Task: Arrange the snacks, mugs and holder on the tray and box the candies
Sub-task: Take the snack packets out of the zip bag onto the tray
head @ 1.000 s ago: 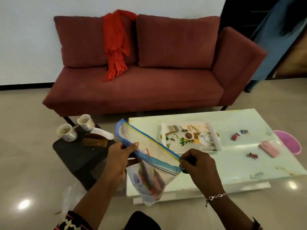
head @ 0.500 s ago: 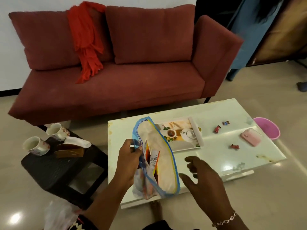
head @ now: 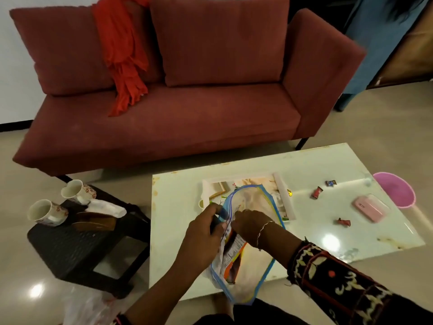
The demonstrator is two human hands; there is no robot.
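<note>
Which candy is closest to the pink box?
The red candy lying just in front of the pink box; the other wrapped candies sit farther back on the table.

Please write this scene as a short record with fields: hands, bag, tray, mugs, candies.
left hand: grips the rim of the zip bag
right hand: reaches into the bag's open mouth
tray: on the white table, partly behind the bag
mugs: two, on the black stool
candies: loose on the table
</note>
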